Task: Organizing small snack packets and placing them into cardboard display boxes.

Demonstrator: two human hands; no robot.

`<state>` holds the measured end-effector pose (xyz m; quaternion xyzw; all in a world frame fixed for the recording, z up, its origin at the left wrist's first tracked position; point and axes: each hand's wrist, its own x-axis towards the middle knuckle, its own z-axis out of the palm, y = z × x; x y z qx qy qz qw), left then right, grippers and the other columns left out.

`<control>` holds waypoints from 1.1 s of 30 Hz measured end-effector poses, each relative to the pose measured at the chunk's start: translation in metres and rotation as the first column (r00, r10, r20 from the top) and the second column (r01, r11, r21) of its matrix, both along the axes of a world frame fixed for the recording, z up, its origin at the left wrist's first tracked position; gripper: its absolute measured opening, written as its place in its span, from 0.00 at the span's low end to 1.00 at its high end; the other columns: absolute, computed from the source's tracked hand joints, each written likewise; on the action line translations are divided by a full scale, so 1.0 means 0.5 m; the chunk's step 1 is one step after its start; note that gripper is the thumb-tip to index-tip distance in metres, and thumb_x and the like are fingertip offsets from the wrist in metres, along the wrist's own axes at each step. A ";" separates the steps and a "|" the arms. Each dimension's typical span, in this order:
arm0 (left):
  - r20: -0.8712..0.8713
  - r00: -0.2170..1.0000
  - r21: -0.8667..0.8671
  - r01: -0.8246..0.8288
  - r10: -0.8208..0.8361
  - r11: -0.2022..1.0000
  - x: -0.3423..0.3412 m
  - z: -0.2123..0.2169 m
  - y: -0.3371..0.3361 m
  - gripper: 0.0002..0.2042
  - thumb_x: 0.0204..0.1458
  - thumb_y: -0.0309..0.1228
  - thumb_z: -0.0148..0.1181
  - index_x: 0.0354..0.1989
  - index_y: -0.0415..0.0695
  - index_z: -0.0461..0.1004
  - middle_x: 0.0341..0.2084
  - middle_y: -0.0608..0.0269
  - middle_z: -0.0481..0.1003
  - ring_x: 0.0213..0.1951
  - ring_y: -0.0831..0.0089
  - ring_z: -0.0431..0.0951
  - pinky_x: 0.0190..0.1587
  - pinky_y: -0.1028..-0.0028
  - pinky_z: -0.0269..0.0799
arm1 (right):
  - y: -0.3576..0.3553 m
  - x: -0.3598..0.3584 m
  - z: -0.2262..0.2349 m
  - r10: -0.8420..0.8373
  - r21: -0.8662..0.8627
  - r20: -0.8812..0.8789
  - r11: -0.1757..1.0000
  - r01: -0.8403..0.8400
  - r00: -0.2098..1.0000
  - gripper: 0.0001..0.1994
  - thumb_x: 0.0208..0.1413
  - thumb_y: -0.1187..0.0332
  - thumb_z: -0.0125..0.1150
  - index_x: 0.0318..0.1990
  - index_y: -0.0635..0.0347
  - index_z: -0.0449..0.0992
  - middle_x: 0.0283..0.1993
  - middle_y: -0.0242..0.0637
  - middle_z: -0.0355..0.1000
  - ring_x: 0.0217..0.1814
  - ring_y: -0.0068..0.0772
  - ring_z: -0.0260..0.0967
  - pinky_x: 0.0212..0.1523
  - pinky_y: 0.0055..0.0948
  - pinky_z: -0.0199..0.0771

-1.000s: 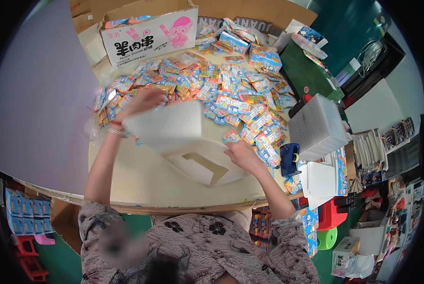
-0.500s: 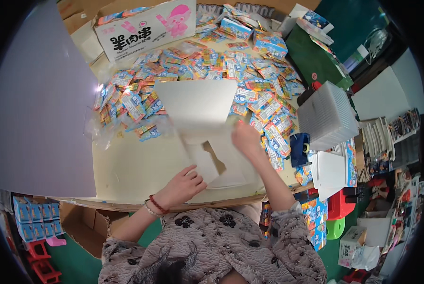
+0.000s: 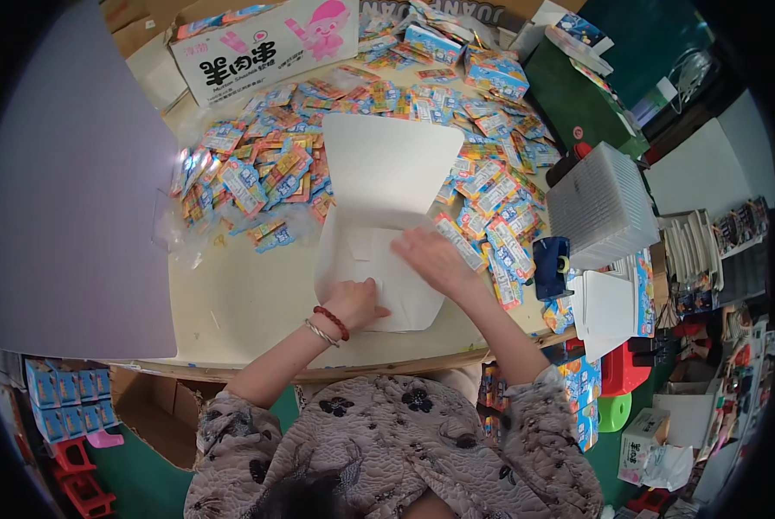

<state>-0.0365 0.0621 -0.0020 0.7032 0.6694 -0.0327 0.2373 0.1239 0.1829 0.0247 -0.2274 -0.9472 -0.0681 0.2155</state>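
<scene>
A smooth white paperboard box [image 3: 374, 221] with a flared lid is set on the counter [image 3: 223, 303], nearside of the glossy packet heap [image 3: 396, 102]. The right hand [image 3: 435, 259] is held flat, unclenched; whether anything is gripped by the left hand [image 3: 357, 303] cannot be told.

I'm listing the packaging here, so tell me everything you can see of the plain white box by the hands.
The plain white box looks like thin folded card. A broad flap with rounded corners stretches beyond the body, widening toward its far edge and hiding some colourful packets. Nearer, folded panels with a small tab show across the body. It sits on the pale tabletop. The left hand touches the near panels; the right hand, blurred, is over the right side, contact unclear.
</scene>
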 end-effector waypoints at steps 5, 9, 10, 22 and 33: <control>0.087 0.996 -0.042 0.041 -0.037 0.998 0.015 -0.035 0.006 0.23 0.52 0.48 0.57 0.35 0.34 0.69 0.27 0.44 0.78 0.32 0.48 0.79 0.38 0.56 0.74 | 0.045 -0.052 -0.028 0.332 -0.451 0.607 0.892 -0.031 0.722 0.17 0.44 0.71 0.64 0.43 0.56 0.70 0.39 0.41 0.70 0.43 0.44 0.72 0.39 0.40 0.74; 0.057 0.990 -0.071 0.134 -0.130 0.988 0.033 -0.033 0.014 0.23 0.52 0.48 0.56 0.37 0.34 0.68 0.27 0.45 0.78 0.33 0.49 0.79 0.38 0.56 0.74 | 0.074 -0.110 -0.083 0.336 -0.490 0.718 0.866 0.100 0.610 0.14 0.37 0.69 0.70 0.35 0.59 0.78 0.38 0.45 0.76 0.43 0.47 0.75 0.39 0.45 0.76; 0.055 0.995 -0.059 0.090 -0.087 0.994 0.031 -0.039 0.003 0.22 0.51 0.47 0.57 0.37 0.35 0.71 0.28 0.45 0.78 0.34 0.50 0.79 0.38 0.57 0.74 | 0.059 -0.134 -0.060 0.328 -0.494 0.723 0.861 0.123 0.608 0.13 0.34 0.70 0.71 0.32 0.59 0.80 0.38 0.47 0.77 0.43 0.48 0.76 0.39 0.46 0.77; 0.067 0.965 -0.046 0.256 -0.253 0.966 0.008 -0.012 0.022 0.14 0.52 0.36 0.48 0.34 0.37 0.73 0.27 0.44 0.77 0.31 0.50 0.79 0.35 0.56 0.74 | 0.034 -0.155 -0.161 0.265 -0.430 0.814 0.873 0.230 0.517 0.12 0.43 0.72 0.65 0.38 0.57 0.81 0.43 0.44 0.77 0.47 0.43 0.75 0.44 0.42 0.76; -0.066 0.932 -0.200 0.338 -0.357 0.920 0.046 -0.037 0.111 0.26 0.50 0.53 0.51 0.33 0.38 0.80 0.33 0.46 0.79 0.39 0.52 0.79 0.45 0.59 0.74 | 0.033 0.137 0.101 0.206 -0.141 -0.420 0.947 -0.288 0.884 0.04 0.45 0.71 0.60 0.30 0.56 0.73 0.33 0.38 0.69 0.43 0.43 0.69 0.41 0.41 0.70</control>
